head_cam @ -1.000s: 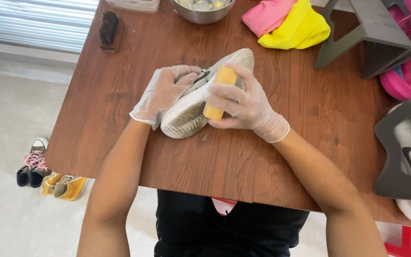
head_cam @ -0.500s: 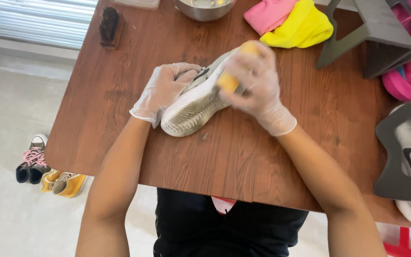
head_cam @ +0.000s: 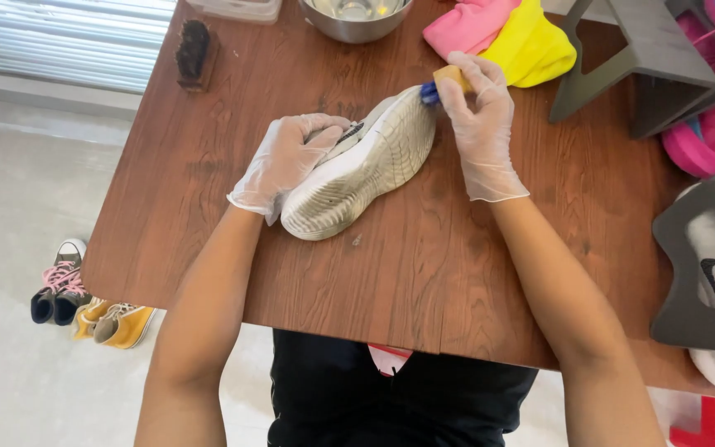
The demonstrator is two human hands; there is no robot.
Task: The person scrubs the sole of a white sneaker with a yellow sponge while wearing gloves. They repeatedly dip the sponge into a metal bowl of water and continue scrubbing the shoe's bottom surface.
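A white sneaker [head_cam: 366, 165] lies on its side near the middle of the brown wooden table [head_cam: 424, 273], its ridged sole turned toward the camera, toe pointing away from the person. The left hand [head_cam: 287, 161], in a thin clear glove, is wrapped around the heel end and upper, fingers curled onto the shoe and pressing it to the table. The right hand [head_cam: 482, 116], gloved likewise, pinches a small wooden-handled brush [head_cam: 444, 83] between thumb and fingers; the brush's blue end touches the toe edge of the sole.

Along the far edge of the table: a dark shoe brush [head_cam: 194, 51], a steel bowl [head_cam: 357, 18], a pink cloth [head_cam: 469, 25] and a yellow cloth [head_cam: 531, 48] touching each other. Grey shoe stands [head_cam: 631, 66] sit at the right. On the floor at the left stand small dark and yellow sneakers [head_cam: 84, 302].
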